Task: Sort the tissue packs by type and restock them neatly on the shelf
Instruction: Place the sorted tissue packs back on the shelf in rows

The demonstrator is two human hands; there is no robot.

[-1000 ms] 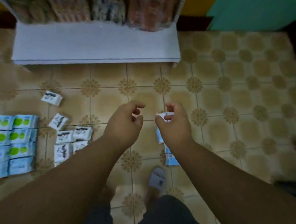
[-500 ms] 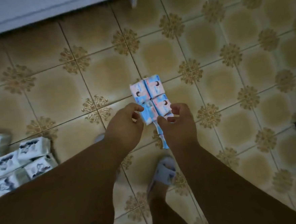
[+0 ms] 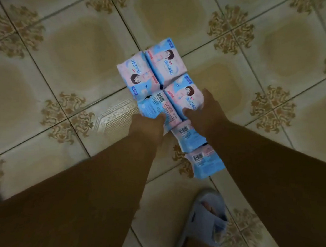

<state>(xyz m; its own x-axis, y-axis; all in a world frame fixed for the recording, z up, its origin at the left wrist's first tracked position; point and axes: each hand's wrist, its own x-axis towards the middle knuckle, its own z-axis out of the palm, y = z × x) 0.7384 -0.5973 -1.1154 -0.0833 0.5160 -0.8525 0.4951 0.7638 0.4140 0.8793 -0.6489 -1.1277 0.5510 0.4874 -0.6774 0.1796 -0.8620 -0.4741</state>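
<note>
Both hands are low in the middle of the view and both take hold of the same block of pink and blue packs (image 3: 159, 81) that lies on the tiled floor (image 3: 72, 52). The left hand (image 3: 146, 128) has its thumb on the pack with the barcode (image 3: 157, 108) and its fingers curl at that pack's near edge, so it grips it. The right hand (image 3: 206, 116) lies on the near right pack (image 3: 184, 96), thumb on top and fingers down its right side, gripping it. Two more packs (image 3: 199, 151) of the same kind lie in a line behind the block, toward the person, partly hidden by the right forearm. A grey slipper (image 3: 205, 222) on one foot stands just under them. At the far left edge something dark and blurred shows; I cannot tell what it is. Compared with half a second before, the white shelf edge and the white packs on the left are out of the picture, the camera looks closer and straighter down, and the hands now reach forward onto the packs. The block is two packs wide, and with the trailing packs its long axis runs away from the person, slightly tilted to the left at the far end.
</note>
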